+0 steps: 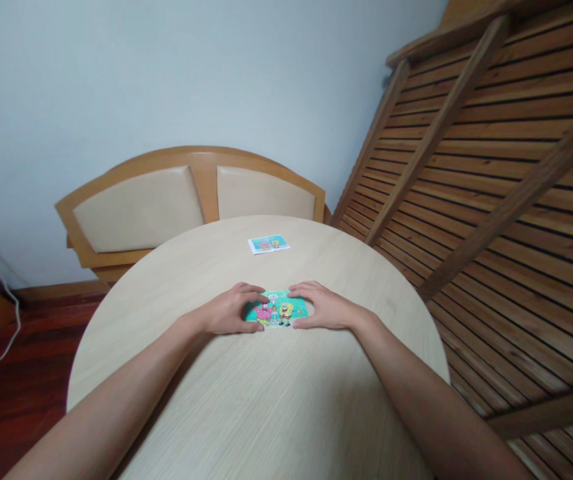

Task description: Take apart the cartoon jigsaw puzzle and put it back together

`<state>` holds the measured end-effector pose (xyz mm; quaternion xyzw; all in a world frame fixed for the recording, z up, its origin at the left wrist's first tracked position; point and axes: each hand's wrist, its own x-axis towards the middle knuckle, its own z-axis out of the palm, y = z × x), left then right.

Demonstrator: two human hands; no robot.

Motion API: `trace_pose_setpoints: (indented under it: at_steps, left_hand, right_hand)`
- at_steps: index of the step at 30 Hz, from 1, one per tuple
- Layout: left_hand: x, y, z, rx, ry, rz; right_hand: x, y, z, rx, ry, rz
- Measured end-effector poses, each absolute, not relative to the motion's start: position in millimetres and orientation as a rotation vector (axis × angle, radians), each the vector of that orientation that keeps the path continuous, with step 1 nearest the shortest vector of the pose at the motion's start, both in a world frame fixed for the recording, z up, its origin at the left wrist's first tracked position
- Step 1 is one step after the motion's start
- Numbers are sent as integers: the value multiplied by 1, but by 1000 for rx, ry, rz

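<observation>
A flat turquoise cartoon picture [280, 311], apparently a jigsaw puzzle, lies on the round table between my hands. Pink and yellow cartoon figures show on it; any seams are too small to make out. My left hand [231, 310] curves around its left end, thumb at the near edge and fingers at the far edge. Around the right end, my right hand [324, 307] does the same, fingertips on the far edge and thumb by the near one. Both ends are partly covered by my hands. Farther back lies a white-bordered card [269, 244] with a similar cartoon.
The pale round wooden table [246, 400] fills the middle. Behind it stands a headboard [201, 160] with cream panels against the wall. A slatted wooden frame [476, 153] leans at the right, close to the table's edge. A white cable [16, 320] hangs at the left.
</observation>
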<state>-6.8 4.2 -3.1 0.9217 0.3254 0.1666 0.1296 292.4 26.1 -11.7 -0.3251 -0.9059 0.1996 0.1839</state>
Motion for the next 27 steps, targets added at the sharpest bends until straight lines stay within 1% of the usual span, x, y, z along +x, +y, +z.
trace_pose_setpoints:
  at_steps: [11,27]
  left_hand:
    - [-7,6,-7,2695,949,509]
    - [-3,2,-3,2772,1013,471]
  right_hand:
    - [292,26,-11,-920,-2577,515]
    - [294,26,-11,-992,-2569,527]
